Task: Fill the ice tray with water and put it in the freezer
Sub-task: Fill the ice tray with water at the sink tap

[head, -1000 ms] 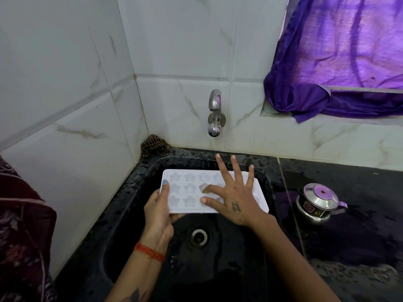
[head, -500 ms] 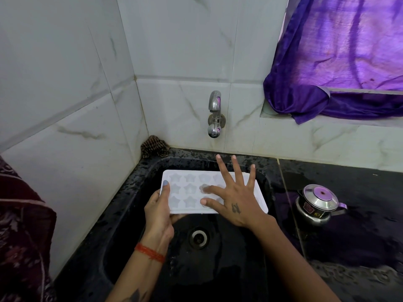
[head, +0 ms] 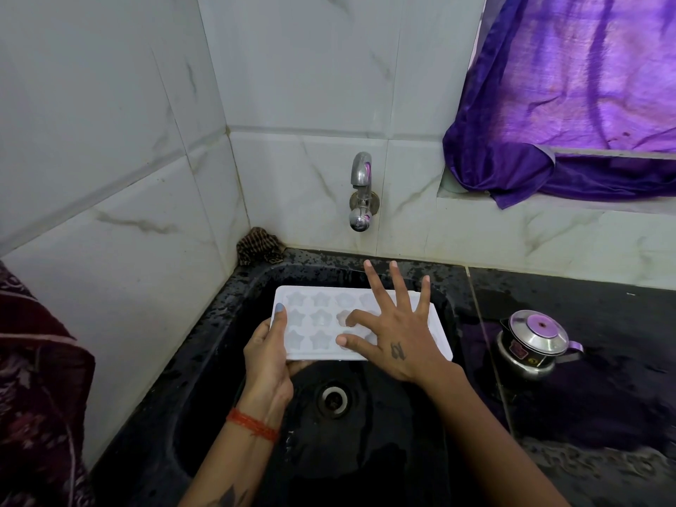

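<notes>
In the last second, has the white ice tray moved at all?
No, barely. The ice tray sits in the same spot over the sink, just below the tap, the left hand gripping its edge and the right hand spread on top.

**A home kitchen sink corner**

A domestic kitchen is indicated. A black, water-speckled sink (head: 234, 334) with a round drain (head: 333, 398) is set beneath the right hand (head: 398, 342), and a steel tap (head: 361, 192) is mounted on the wall beyond its fingertips. The walls are clad in white marble-patterned tiles (head: 109, 177). To the right of the hand, a small lidded steel pot (head: 534, 343) is placed on a wet black stone counter (head: 603, 415). Above it, a purple curtain (head: 570, 86) is draped over a window ledge. A crumpled scrubbing cloth (head: 258, 247) is tucked in the corner, beyond the left hand (head: 269, 354).
</notes>
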